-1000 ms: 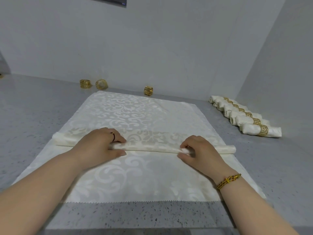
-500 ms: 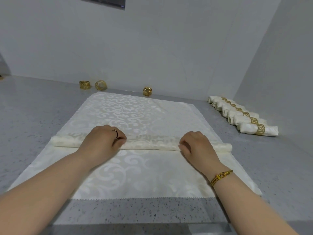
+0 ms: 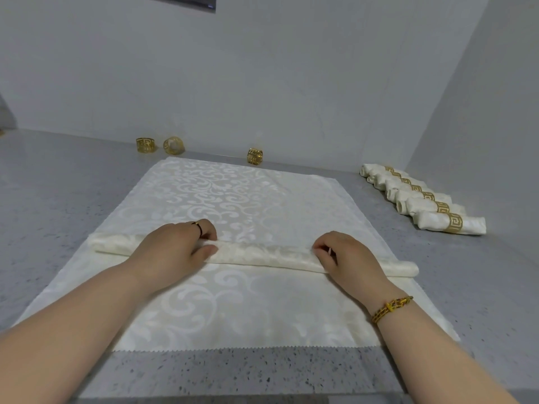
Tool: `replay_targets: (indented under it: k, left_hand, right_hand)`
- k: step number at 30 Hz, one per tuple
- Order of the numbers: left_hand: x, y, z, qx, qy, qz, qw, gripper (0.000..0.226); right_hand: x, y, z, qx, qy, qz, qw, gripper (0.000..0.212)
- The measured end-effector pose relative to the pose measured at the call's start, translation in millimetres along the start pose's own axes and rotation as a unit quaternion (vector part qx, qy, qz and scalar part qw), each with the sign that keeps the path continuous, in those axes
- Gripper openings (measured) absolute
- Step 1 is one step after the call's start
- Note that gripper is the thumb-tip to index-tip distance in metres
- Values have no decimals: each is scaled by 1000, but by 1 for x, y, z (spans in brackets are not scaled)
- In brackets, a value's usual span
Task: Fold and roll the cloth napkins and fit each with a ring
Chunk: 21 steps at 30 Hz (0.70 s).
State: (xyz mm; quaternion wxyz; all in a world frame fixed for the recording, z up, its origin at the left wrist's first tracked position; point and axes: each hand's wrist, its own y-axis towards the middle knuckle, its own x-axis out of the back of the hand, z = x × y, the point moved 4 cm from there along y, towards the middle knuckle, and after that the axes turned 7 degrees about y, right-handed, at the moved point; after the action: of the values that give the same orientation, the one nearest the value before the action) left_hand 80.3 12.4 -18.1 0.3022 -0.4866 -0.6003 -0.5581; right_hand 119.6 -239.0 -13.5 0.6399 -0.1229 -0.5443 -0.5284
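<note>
We are gripping the rolled part of the napkin (image 3: 262, 255) with both hands. Our left hand (image 3: 175, 246) is curling its fingers over the roll, thumb against its near side, and our right hand (image 3: 347, 258) is curling its fingers over it too. The napkin is lying across the middle of the tabletop (image 3: 58, 199), with a bare strip showing before the front edge and open room lying along the left side. Three loose rings (image 3: 173, 145) are sitting along the back edge. A row of finished napkins (image 3: 428, 221), each wearing a ring, is lying in the back right corner.
</note>
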Motion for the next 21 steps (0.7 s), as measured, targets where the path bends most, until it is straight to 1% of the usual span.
replay_targets:
  k: [2,3,5,9,10,13,14,15,17,19,21]
  left_hand:
    - [-2,2,0,10,-9,-2,1000,7]
    - [-2,3,0,12,-14,-2,1000,5]
    - [-3,3,1,14,-17,6,1000,6]
    - [0,0,3,-5,-33,21,999,8]
    - [0,-2,4,-11,-50,32,998,10]
    - [4,-5,4,-32,-69,68,995,36]
    - [4,-5,3,-30,-65,79,994,38]
    - [4,-5,3,-31,-59,79,995,37]
    - [3,-2,2,-28,-43,48,998,30]
    - [2,1,2,-13,-14,-2,1000,34]
    - [1,3,-2,-25,18,-32,999,37]
  right_hand:
    - [4,-1,2,4,22,-7,1000,20]
    - [6,-2,2,6,28,-2,1000,20]
    - [6,-4,2,10,19,19,1000,23]
    - [6,-3,4,9,4,27,1000,13]
    - [6,-3,4,3,11,29,1000,13]
    - [8,-4,1,-35,57,29,997,14]
    - [7,-5,1,-46,69,30,996,16]
    - [7,-4,0,-52,73,28,996,18]
    - [4,-2,-1,-53,47,26,997,20]
    - [3,0,2,-27,-8,15,999,18]
    - [3,-1,5,14,-29,-8,999,13]
